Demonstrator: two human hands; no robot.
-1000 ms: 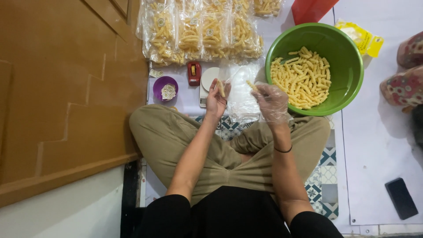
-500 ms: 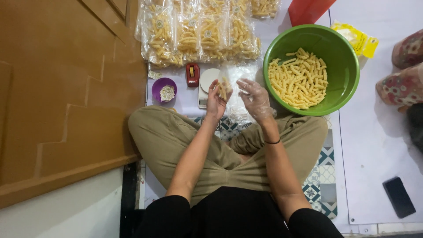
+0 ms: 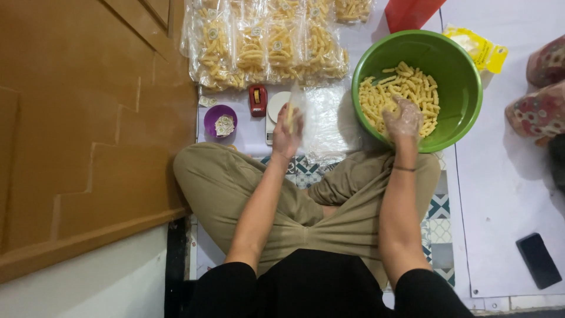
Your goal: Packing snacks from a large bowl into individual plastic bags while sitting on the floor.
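Observation:
I sit cross-legged on the floor. My left hand (image 3: 286, 131) holds a small clear plastic bag (image 3: 294, 106) upright, with a few yellow snack sticks inside, above a small white scale (image 3: 274, 112). My right hand (image 3: 402, 119), in a thin clear plastic glove, reaches into the green bowl (image 3: 459, 82) and rests on the pile of yellow snack sticks (image 3: 388, 94); its fingers are curled into the pile, and whether it grips any I cannot tell. A stack of empty clear bags (image 3: 329, 121) lies between the two hands.
Several filled snack bags (image 3: 265, 47) lie in a row at the top. A purple cup of small stickers (image 3: 220, 122) and a red tape dispenser (image 3: 258, 99) sit left of the scale. A wooden door (image 3: 88, 118) stands left. A black phone (image 3: 538, 259), a yellow packet (image 3: 479, 50) and another person's patterned sleeve (image 3: 544, 100) are on the right.
My right hand has moved from beside the bag rightward into the green bowl. My left hand keeps the bag in about the same place.

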